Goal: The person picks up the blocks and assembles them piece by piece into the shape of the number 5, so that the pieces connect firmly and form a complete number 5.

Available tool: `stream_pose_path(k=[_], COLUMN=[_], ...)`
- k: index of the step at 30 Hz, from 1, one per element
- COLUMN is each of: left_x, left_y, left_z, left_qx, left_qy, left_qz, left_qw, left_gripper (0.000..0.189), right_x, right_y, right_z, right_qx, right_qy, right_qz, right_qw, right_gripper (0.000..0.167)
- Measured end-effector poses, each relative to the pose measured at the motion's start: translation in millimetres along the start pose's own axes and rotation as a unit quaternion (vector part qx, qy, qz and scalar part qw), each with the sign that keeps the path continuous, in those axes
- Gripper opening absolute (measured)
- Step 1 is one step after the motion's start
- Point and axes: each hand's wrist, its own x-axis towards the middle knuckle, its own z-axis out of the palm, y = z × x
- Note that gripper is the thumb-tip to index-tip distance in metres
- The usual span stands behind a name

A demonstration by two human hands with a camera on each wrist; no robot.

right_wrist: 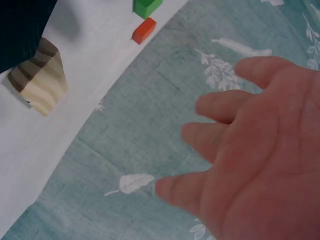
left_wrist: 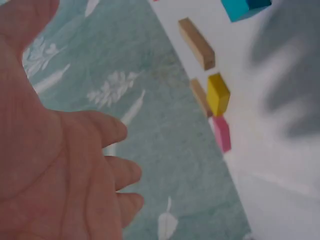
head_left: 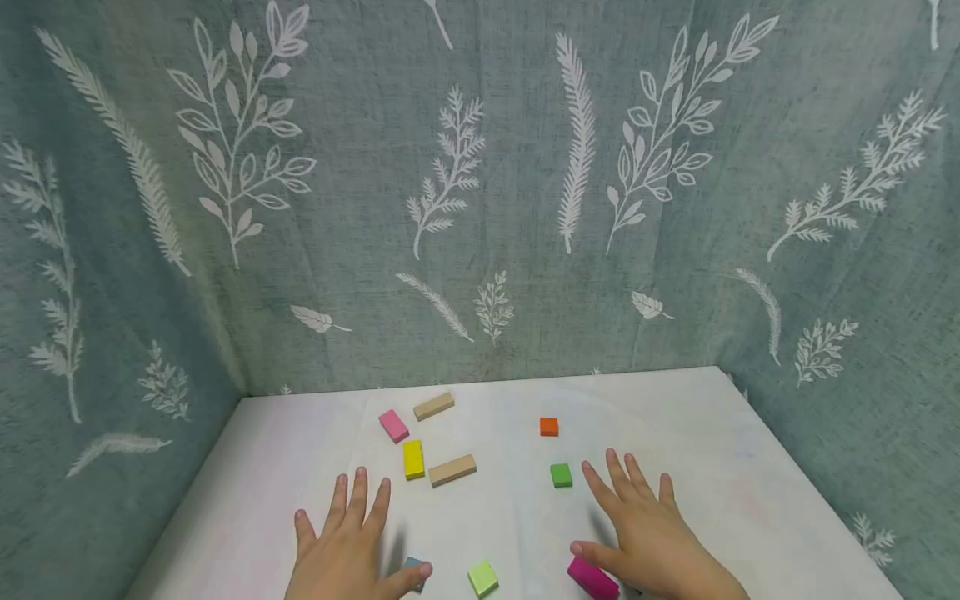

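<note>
My left hand (head_left: 341,546) hovers over the near left of the white table with its fingers spread and nothing in its grasp. A blue block (head_left: 415,563) shows partly behind its thumb. On the right, my right hand (head_left: 652,537) is likewise spread, its thumb overlapping a magenta block (head_left: 594,579). A green block (head_left: 561,475) lies just beyond its index finger. Between the hands is a lime-green block (head_left: 483,579). In the right wrist view a wooden block (right_wrist: 45,82), crossed by shadow stripes, is partly hidden by a dark shape.
Farther back on the white table (head_left: 510,517) lie a yellow block (head_left: 413,460), a pink block (head_left: 393,426), a near wooden stick (head_left: 453,471), a far wooden stick (head_left: 433,406) and an orange block (head_left: 549,427). A leaf-patterned green curtain (head_left: 510,192) encloses the back and sides.
</note>
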Motion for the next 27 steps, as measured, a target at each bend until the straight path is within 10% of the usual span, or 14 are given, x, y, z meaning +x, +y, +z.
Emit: stream_pose_path(k=[5,12,18,27], left_x=[32.6,94.5,122.7,129.8], left_y=[21.3,52.6,61.7,57.9], left_z=[-8.4,6.2,32.3,45.8], left_qx=[-0.015,0.057,0.069,0.067], left_qy=[-0.015,0.056,0.038,-0.032], left_qz=[0.072,0.175,0.162,0.117], left_qw=[0.9972,0.9812,0.9836,0.9903], left_gripper=[0.099,0.05,0.055,0.084], right_x=[14.3,32.0,50.2,96.3], right_y=[-1,-2,4,8], right_z=[-8,-17,-5,14], right_qx=[-0.001,-0.004,-0.015,-0.052], right_qy=[-0.03,-0.041,0.0,0.012], right_qz=[-0.014,-0.053,-0.082,-0.038], right_qw=[0.9994,0.9977,0.9966,0.9979], right_gripper=[0.092,0.077,0.083,0.093])
